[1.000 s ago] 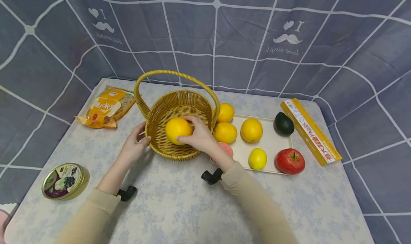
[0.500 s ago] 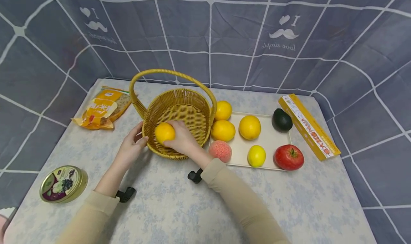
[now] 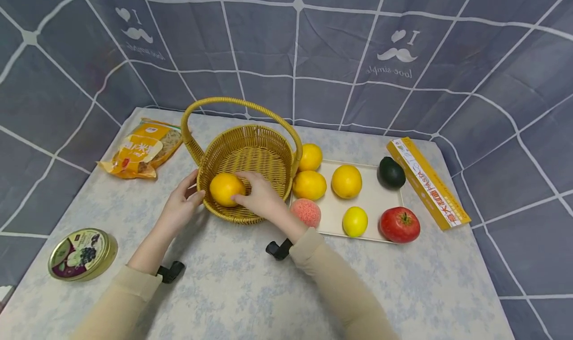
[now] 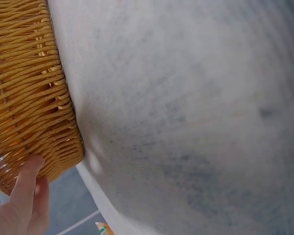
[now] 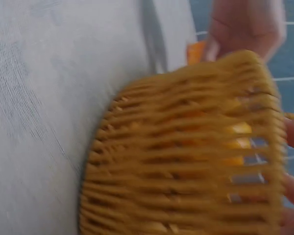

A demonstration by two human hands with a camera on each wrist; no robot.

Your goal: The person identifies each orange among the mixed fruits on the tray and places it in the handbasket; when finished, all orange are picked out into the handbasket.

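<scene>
A yellow wicker basket (image 3: 268, 162) with a tall arched handle stands on the table. Inside it, against its left wall, lies an orange (image 3: 227, 190). My right hand (image 3: 261, 197) is in the basket just right of the orange, its thumb at the fruit's edge and its fingers loosely spread. Part of the orange shows through the weave in the right wrist view. My left hand (image 3: 179, 203) rests against the outside of the basket's left side. In the left wrist view its fingers (image 4: 29, 176) touch the woven wall without wrapping round it.
Right of the basket, a cream tray (image 3: 378, 201) bears several oranges (image 3: 346, 181), a pink peach-like fruit (image 3: 306, 212), a lemon (image 3: 355, 221), an avocado (image 3: 391, 173) and a red pomegranate (image 3: 400, 224). Around stand a pasta box (image 3: 429, 183), a yellow food bag (image 3: 143, 150) and a round tin (image 3: 80, 254).
My right hand has lowered the orange to the left side of the basket, then loosened and shifted slightly right from it. My left hand has stayed against the basket.
</scene>
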